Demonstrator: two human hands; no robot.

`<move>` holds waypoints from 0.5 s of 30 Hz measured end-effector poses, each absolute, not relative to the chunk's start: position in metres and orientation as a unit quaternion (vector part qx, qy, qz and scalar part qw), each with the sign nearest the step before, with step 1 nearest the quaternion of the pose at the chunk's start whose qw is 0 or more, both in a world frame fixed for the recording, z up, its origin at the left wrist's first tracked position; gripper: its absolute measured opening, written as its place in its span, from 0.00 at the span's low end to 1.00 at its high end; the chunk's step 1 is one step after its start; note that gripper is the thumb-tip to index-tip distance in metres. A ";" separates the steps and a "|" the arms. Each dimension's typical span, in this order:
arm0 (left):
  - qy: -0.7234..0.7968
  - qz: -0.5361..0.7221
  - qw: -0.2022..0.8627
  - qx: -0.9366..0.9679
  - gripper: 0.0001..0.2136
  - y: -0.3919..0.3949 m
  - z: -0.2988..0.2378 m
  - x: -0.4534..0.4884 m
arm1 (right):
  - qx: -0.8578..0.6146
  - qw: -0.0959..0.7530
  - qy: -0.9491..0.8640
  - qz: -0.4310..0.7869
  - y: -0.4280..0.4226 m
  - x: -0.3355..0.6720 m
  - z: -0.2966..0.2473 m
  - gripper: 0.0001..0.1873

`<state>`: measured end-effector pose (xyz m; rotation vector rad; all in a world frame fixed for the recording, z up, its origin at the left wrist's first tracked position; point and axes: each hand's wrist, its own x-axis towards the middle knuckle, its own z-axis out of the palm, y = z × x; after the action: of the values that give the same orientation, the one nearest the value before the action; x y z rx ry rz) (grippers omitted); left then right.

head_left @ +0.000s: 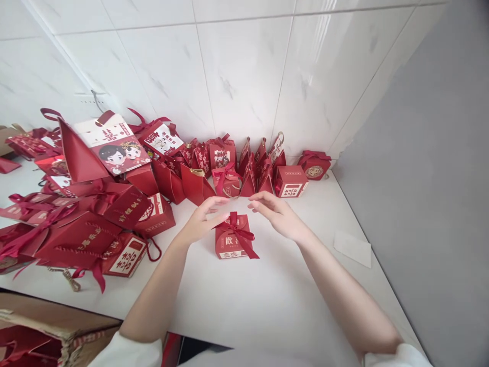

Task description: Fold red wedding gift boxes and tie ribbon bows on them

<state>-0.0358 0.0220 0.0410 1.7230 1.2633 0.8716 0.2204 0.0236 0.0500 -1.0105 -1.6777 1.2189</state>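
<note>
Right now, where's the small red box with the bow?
Head view, centre: the small red box stands on the white table between the left hand and right hand, in front of the row of boxes.

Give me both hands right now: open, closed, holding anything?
Left hand: open, holding nothing, fingertips beside the bow on the small red box.
Right hand: open, holding nothing, above the same box.
</note>
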 end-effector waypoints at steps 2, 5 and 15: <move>0.479 0.305 0.395 0.722 0.22 0.026 0.046 -0.031 | -0.405 0.344 -0.723 0.441 0.012 0.214 0.072 0.16; 0.486 0.273 0.361 0.748 0.27 0.021 0.047 -0.032 | -0.408 0.261 -0.775 0.406 -0.001 0.211 0.081 0.14; 0.508 0.272 0.109 0.810 0.09 -0.015 0.038 -0.044 | -0.455 0.235 -0.747 0.424 0.011 0.222 0.042 0.12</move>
<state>-0.0441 -0.0151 0.0379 2.3814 1.4936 0.7991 0.2216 0.0106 0.0416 -1.2492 -2.0483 1.1636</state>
